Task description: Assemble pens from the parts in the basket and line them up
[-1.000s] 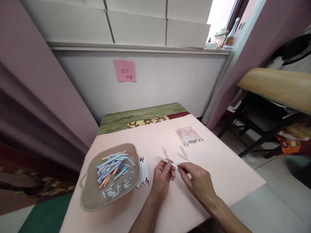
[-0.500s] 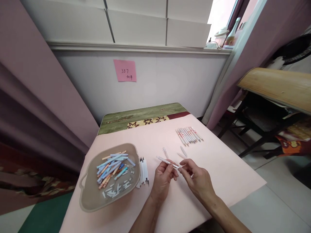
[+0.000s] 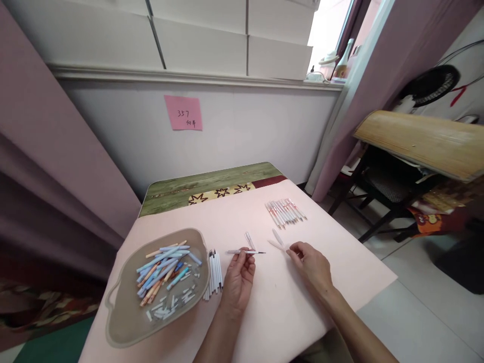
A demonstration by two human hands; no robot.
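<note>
Between its thumb and fingers, my left hand (image 3: 239,275) holds a slim white pen (image 3: 245,251) with a dark tip pointing right. My right hand (image 3: 310,262) is closed, with thumb and forefinger pinched at the end of a pale pointed piece (image 3: 277,245) on the pink cloth. A similar pale piece (image 3: 278,237) lies just beyond it. Past my left hand is a clear cap (image 3: 249,239). White refills with dark tips (image 3: 214,275) lie in a row left of my left hand. Assembled-looking pens (image 3: 286,213) lie in a row farther back.
A beige basket (image 3: 113,322) at the left holds several blue and orange pen parts and small white pieces. The pink-covered table (image 3: 280,322) has a green wood-patterned far end (image 3: 181,189). A wooden-topped table (image 3: 423,141) and a chair stand at the right.
My right hand has moved away from the pen in my left hand, toward the pale pieces. The pen now shows a dark tip. The view has shifted slightly.
</note>
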